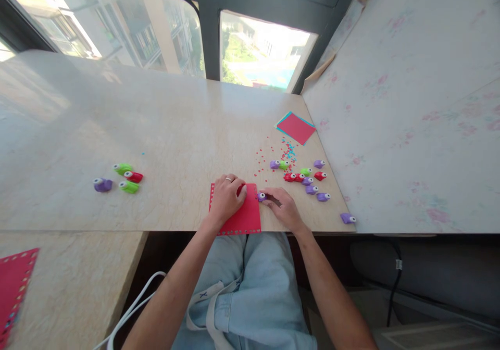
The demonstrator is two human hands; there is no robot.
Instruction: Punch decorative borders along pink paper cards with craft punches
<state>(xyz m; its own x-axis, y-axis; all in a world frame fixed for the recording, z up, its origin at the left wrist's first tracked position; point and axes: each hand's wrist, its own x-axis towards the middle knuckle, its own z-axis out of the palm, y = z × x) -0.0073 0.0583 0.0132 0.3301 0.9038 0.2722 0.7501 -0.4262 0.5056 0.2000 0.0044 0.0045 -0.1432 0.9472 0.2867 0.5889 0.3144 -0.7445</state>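
Left hand (227, 198) lies flat, fingers spread, pressing down on a red paper sheet (244, 217) at the near edge of the desk (164, 131); a ring shows on one finger, and something small and red sits under the fingertips, too hidden to identify. Right hand (282, 207) rests just beside the sheet's right edge, fingers curled loosely around a small purple paper punch (261, 197) that touches the sheet's border. Whether the fingers are truly clamped on it is hard to tell, though they are in contact. Rows of tiny holes run along the sheet's left and bottom edges.

To the right lies a cluster of punches (307, 178) in purple, red and green, with a scatter of confetti dots (279, 154) behind them and one stray purple punch (347, 217) near the desk's corner. A stack of red and blue paper squares (296, 127) sits farther back. Four more punches (119, 178) lie well apart on the left.

Judging by looks, the sheet is light, thin and easily creased, likely to slide on the smooth desk unless pinned flat. The punch seems small, rigid plastic, best pinched between thumb and finger on top and bottom.
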